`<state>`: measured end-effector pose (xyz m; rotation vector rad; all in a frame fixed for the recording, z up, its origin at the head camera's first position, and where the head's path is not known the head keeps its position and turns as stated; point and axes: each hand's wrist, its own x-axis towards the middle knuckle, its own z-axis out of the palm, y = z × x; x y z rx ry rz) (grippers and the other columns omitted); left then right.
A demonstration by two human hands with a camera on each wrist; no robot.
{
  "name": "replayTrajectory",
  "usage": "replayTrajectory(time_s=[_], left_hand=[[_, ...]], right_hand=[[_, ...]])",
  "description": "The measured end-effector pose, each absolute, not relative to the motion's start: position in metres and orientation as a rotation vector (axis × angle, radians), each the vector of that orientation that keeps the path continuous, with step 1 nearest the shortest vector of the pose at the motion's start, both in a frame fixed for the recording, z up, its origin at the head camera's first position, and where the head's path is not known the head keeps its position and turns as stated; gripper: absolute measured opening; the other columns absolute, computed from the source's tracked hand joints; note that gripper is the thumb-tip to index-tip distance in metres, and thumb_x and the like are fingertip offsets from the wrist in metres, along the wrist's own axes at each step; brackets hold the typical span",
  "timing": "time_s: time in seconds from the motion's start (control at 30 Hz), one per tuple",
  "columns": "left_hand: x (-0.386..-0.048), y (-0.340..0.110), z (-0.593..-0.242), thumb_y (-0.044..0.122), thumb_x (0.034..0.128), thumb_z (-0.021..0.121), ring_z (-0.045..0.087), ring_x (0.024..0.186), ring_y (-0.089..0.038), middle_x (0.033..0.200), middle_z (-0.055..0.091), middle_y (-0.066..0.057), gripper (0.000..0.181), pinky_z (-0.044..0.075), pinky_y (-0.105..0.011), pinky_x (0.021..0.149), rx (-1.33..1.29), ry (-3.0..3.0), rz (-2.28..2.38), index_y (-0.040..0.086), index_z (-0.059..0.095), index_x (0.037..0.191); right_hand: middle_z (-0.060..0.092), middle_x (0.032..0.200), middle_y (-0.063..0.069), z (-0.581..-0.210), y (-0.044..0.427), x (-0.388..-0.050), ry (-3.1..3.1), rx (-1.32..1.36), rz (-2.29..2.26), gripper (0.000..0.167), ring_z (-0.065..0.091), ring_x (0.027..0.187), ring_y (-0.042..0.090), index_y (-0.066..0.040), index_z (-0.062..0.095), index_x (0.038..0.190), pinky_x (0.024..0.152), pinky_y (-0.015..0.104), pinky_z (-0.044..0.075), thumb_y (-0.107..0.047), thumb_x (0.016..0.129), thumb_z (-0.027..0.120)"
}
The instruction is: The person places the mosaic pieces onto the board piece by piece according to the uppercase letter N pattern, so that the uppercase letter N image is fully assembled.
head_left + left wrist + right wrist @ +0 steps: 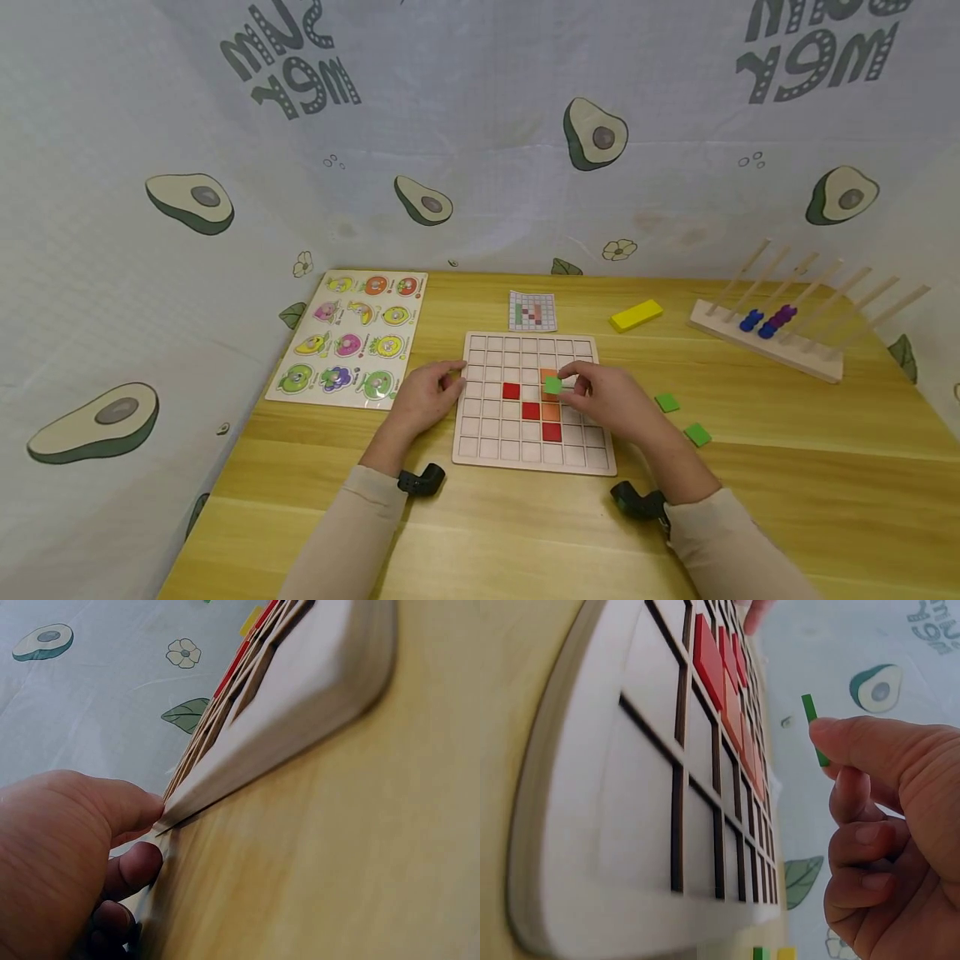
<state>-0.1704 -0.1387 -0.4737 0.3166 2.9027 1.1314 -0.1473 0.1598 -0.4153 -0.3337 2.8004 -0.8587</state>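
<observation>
My right hand [611, 402] pinches a green square tile [552, 385] above the wooden grid board [480, 451]. In the right wrist view the hand [900, 817] holds that green tile [810, 707] edge-on between thumb and finger, apart from the board [570, 825]. Red tiles [511, 391] and orange tiles [551, 412] sit in several of the board's cells. At the board's left edge rests my left hand [426, 400], its fingers slightly bent; the left wrist view shows a fingertip of the hand [67, 847] touching the board's corner [300, 724].
Two loose green tiles [667, 402] lie right of the board. A patterned card [532, 312] and a yellow block [636, 316] are behind it. A picture puzzle board [281, 387] stands left; a pegged bead rack [765, 341] is at the right.
</observation>
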Motion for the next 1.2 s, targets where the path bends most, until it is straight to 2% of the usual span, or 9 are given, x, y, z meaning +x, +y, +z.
replayTrajectory(time_s=[0.13, 0.37, 0.67, 0.97, 1.2], left_hand=[[-0.171, -0.139, -0.474, 0.026, 0.0993, 0.066, 0.052, 0.070, -0.011, 0.080, 0.062, 0.002, 0.033, 0.045, -0.028, 0.067, 0.314, 2.902, 1.137, 0.015, 0.071, 0.130], [-0.171, -0.140, -0.473, 0.028, 0.0995, 0.065, 0.052, 0.070, -0.011, 0.080, 0.062, 0.003, 0.034, 0.044, -0.028, 0.067, 0.307, 2.895, 1.132, 0.016, 0.071, 0.131], [-0.173, -0.140, -0.474, 0.028, 0.0999, 0.065, 0.051, 0.069, -0.011, 0.079, 0.061, 0.004, 0.034, 0.044, -0.027, 0.066, 0.317, 2.899, 1.117, 0.016, 0.070, 0.131], [-0.173, -0.140, -0.473, 0.028, 0.1002, 0.064, 0.052, 0.069, -0.010, 0.080, 0.061, 0.004, 0.033, 0.044, -0.027, 0.065, 0.316, 2.892, 1.116, 0.016, 0.070, 0.131], [-0.172, -0.139, -0.470, 0.028, 0.0999, 0.065, 0.052, 0.070, -0.010, 0.080, 0.061, 0.004, 0.033, 0.045, -0.028, 0.067, 0.328, 2.916, 1.076, 0.016, 0.071, 0.130]], right_hand=[[0.057, 0.078, -0.001, -0.416, 0.149, -0.152, 2.808, -0.367, -0.877, 0.029, 0.047, 0.066, 0.015, -0.013, 0.070, 0.116, 0.058, 0.025, 0.036, -0.030, 0.093, 0.075], [0.055, 0.074, -0.001, -0.419, 0.133, -0.161, 2.808, -0.438, -0.877, 0.027, 0.047, 0.066, 0.015, -0.011, 0.070, 0.117, 0.061, 0.027, 0.037, -0.024, 0.094, 0.073], [0.059, 0.076, 0.000, -0.422, 0.111, -0.174, 2.750, -0.440, -0.900, 0.028, 0.049, 0.060, 0.014, -0.014, 0.069, 0.121, 0.058, 0.027, 0.040, -0.026, 0.095, 0.071], [0.058, 0.074, 0.000, -0.428, 0.093, -0.184, 2.760, -0.456, -0.878, 0.026, 0.049, 0.056, 0.013, -0.013, 0.071, 0.117, 0.055, 0.027, 0.039, -0.026, 0.094, 0.072], [0.064, 0.079, -0.001, -0.430, 0.084, -0.193, 2.757, -0.448, -0.824, 0.026, 0.052, 0.063, 0.013, -0.012, 0.071, 0.116, 0.060, 0.028, 0.042, -0.026, 0.094, 0.073]])
